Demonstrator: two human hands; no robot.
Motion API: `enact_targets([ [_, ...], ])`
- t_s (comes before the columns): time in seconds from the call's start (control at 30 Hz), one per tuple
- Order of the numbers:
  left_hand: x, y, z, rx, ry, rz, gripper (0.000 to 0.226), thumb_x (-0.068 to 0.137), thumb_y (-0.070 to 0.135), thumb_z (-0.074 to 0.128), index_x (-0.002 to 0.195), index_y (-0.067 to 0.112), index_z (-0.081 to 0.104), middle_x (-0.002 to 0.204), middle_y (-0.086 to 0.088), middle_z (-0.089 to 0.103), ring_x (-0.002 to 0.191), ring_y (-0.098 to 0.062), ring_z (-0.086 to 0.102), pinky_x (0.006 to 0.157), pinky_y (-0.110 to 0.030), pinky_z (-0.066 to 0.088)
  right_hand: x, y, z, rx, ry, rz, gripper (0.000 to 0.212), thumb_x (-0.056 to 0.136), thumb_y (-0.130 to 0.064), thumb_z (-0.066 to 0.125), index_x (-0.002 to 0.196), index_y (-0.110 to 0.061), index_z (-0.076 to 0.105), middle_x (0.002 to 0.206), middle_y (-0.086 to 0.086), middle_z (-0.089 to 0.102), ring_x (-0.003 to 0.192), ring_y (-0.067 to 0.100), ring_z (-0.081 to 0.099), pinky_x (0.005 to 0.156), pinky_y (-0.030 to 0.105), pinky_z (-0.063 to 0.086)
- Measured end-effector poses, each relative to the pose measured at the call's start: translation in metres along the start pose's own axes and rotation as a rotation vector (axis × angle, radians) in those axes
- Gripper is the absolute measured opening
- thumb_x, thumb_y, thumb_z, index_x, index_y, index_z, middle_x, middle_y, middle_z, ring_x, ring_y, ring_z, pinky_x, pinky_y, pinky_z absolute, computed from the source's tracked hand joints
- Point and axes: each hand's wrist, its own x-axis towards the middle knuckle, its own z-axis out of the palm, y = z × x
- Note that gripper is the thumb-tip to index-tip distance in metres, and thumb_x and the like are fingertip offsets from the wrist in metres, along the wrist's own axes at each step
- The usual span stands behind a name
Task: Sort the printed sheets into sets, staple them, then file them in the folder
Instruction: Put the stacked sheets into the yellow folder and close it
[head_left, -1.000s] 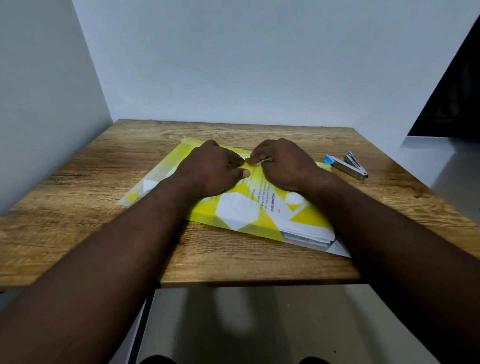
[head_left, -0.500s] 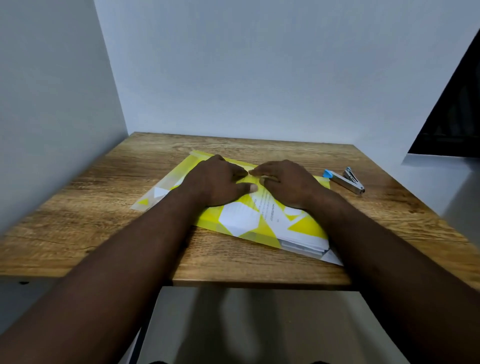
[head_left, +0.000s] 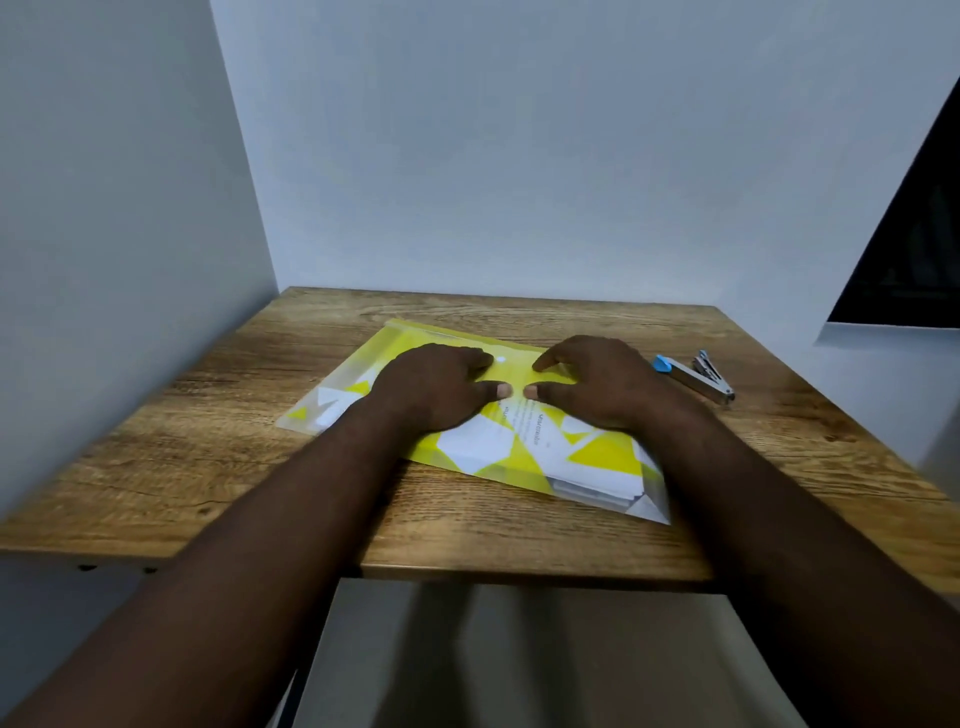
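Observation:
A yellow and white translucent folder (head_left: 602, 457) lies flat on the wooden table (head_left: 234, 452), with printed sheets (head_left: 524, 421) showing through its cover. My left hand (head_left: 431, 387) and my right hand (head_left: 597, 382) both rest palm down on the folder's upper half, fingers fairly straight, thumbs almost meeting. A small white snap button (head_left: 500, 359) on the folder flap shows between the two index fingers. A silver stapler with a blue end (head_left: 696, 375) lies on the table just right of my right hand.
Grey walls close off the table's left side and back. A dark opening (head_left: 914, 249) shows at the right. The table's front edge (head_left: 519, 577) runs under my forearms.
The camera has tilted up, so the table sits lower in view. My hands have moved slightly apart, baring the snap button, and their fingers now lie flatter on the folder.

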Motion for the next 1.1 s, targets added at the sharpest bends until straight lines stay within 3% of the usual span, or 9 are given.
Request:
enact_targets([
  [0.2,-0.025,0.006,-0.003,0.144,0.281,0.05,0.042,0.098,0.053,0.05,0.128,0.034,0.072,0.127,0.003,0.074,0.12,-0.027,0.064,0.093,-0.037,0.051,-0.01,-0.006,0.001,-0.009,-0.06,0.042,0.09,0.068,-0.095,0.046,0.139,-0.043,0.065,0.153,-0.016,0.057,0.144,0.018,0.049,0.119,0.051,0.037],
  [0.33,-0.049,0.011,-0.007,0.164,0.254,-0.022,0.044,0.102,0.059,0.049,0.105,0.028,0.08,0.097,-0.002,0.078,0.098,-0.028,0.069,0.08,-0.035,0.049,-0.019,-0.021,0.0,-0.037,-0.095,0.072,0.114,0.057,-0.106,0.037,0.147,-0.041,0.057,0.162,-0.016,0.046,0.153,0.018,0.038,0.121,0.057,0.031],
  [0.5,-0.078,0.009,-0.012,0.052,0.369,-0.091,0.06,0.093,0.078,0.049,0.115,0.031,0.08,0.106,-0.002,0.079,0.109,-0.023,0.069,0.091,-0.035,0.048,-0.027,-0.048,0.006,-0.207,-0.115,0.083,0.098,0.077,-0.1,0.035,0.15,-0.038,0.055,0.16,-0.003,0.047,0.149,0.032,0.034,0.113,0.056,0.032],
  [0.63,-0.088,-0.001,-0.019,0.195,0.038,-0.184,0.079,0.08,0.095,0.038,0.113,0.032,0.071,0.135,0.005,0.067,0.137,-0.028,0.047,0.116,-0.058,0.026,-0.03,-0.059,0.007,-0.132,0.016,0.065,0.086,0.077,-0.1,0.039,0.124,-0.038,0.075,0.128,-0.003,0.068,0.123,0.026,0.057,0.094,0.041,0.051],
  [0.7,-0.089,-0.017,-0.034,0.242,-0.022,-0.303,0.066,0.088,0.083,0.046,0.129,0.036,0.067,0.157,0.006,0.049,0.149,-0.034,0.031,0.119,-0.065,0.017,-0.031,-0.059,0.006,0.118,0.05,0.029,0.063,0.081,-0.089,0.057,0.105,-0.036,0.082,0.11,-0.011,0.074,0.106,0.015,0.066,0.084,0.034,0.052],
  [0.8,-0.098,-0.048,-0.058,0.286,0.063,-0.38,0.035,0.099,0.045,0.056,0.131,0.038,0.067,0.147,0.0,0.057,0.142,-0.035,0.04,0.118,-0.06,0.029,-0.032,-0.059,0.011,0.208,-0.019,-0.091,0.037,0.084,-0.062,0.079,0.106,-0.033,0.082,0.113,-0.016,0.075,0.11,0.008,0.067,0.088,0.03,0.049],
  [0.93,-0.113,-0.065,-0.057,0.051,0.079,-0.301,0.037,0.094,0.057,0.066,0.125,0.037,0.073,0.131,0.001,0.071,0.127,-0.025,0.06,0.098,-0.037,0.051,-0.032,-0.086,0.018,0.232,-0.142,-0.2,0.049,0.085,-0.055,0.082,0.127,-0.033,0.076,0.138,-0.017,0.068,0.126,0.004,0.06,0.102,0.026,0.043],
  [1.03,-0.114,-0.073,-0.044,0.113,0.011,-0.337,0.055,0.094,0.075,0.051,0.095,0.022,0.069,0.105,-0.002,0.07,0.108,-0.027,0.063,0.081,-0.038,0.05,-0.028,-0.123,0.028,0.171,-0.181,-0.288,0.067,0.078,-0.071,0.074,0.131,-0.031,0.075,0.14,-0.013,0.068,0.13,0.009,0.061,0.11,0.033,0.047],
  [1.1,-0.114,-0.09,-0.042,0.152,0.004,-0.401,0.055,0.099,0.071,0.044,0.106,0.021,0.066,0.119,-0.006,0.068,0.116,-0.03,0.06,0.091,-0.044,0.05,-0.025,-0.148,0.04,0.123,-0.18,-0.345,0.079,0.072,-0.083,0.061,0.132,-0.033,0.073,0.141,-0.015,0.067,0.13,0.015,0.059,0.11,0.041,0.047],
])
